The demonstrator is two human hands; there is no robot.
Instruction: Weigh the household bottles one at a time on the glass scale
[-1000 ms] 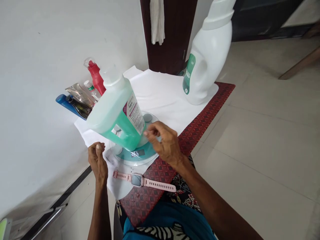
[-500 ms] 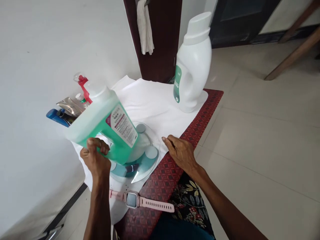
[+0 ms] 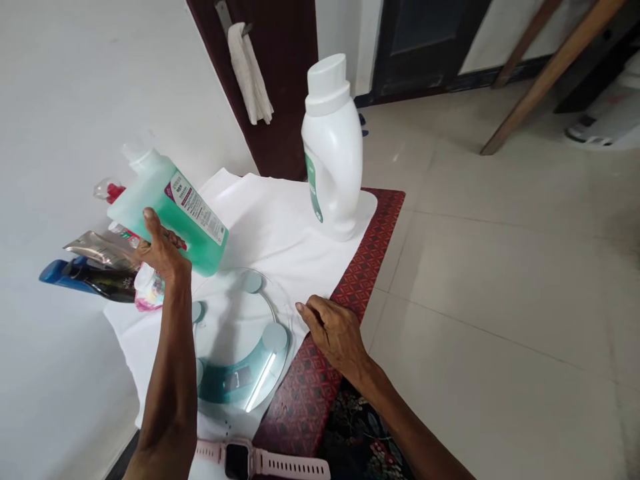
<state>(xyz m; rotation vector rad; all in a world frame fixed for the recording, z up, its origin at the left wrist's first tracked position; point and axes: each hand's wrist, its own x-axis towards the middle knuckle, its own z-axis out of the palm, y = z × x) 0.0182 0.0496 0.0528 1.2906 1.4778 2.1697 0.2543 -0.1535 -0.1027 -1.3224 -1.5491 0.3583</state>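
Observation:
My left hand (image 3: 163, 250) is wrapped around the handle of a large translucent jug of green liquid (image 3: 205, 250). The jug tilts, its cap towards the wall, above the far side of a round glass scale (image 3: 230, 317) on the white cloth. Beside the scale's right rim, my right hand (image 3: 334, 333) rests by the table edge, fingers curled in, thumb sticking out and nothing visible in it. Farther back, a white detergent bottle (image 3: 337, 160) with a green label stands upright on the cloth.
Along the wall sit a silver tube (image 3: 100, 250), a dark bottle (image 3: 107, 280), a blue bottle (image 3: 57, 272) and a red-topped bottle (image 3: 113, 191). A pink smartwatch (image 3: 240, 460) lies near the front of the red patterned table (image 3: 295, 393). A cloth (image 3: 249, 77) hangs from the door handle.
My left hand has carried the jug from over the scale back towards the wall, uncovering more of the glass. My right hand stays by the table edge. The camera view has shifted.

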